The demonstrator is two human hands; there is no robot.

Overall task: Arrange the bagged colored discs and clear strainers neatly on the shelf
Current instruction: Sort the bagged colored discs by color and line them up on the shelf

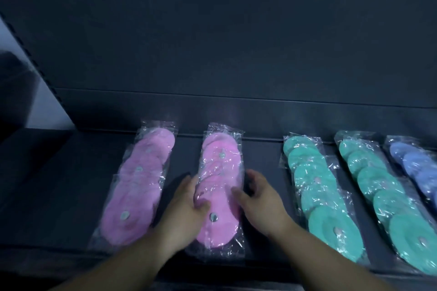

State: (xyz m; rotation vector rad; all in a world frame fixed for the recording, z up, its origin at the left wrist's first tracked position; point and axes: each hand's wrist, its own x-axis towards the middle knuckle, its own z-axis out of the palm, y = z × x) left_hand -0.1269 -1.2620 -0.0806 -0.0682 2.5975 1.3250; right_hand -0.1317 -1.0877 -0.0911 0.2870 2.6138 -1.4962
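Observation:
Rows of bagged discs lie on the dark shelf (260, 165). The second pink row (220, 156) lies in the middle, between my two hands. My left hand (186, 208) holds its left edge, thumb on top of the plastic. My right hand (257, 196) touches its right edge with curved fingers. Another pink row (139, 184) lies to the left. Two green rows (316, 189) (378, 186) and a blue row (416, 165) lie to the right. No clear strainers are in view.
The shelf's dark back panel (212, 42) rises behind the bags. A slotted upright (35, 64) runs at the left with a pale wall beside it. Bare shelf surface shows at the far left (59, 172) and between the rows.

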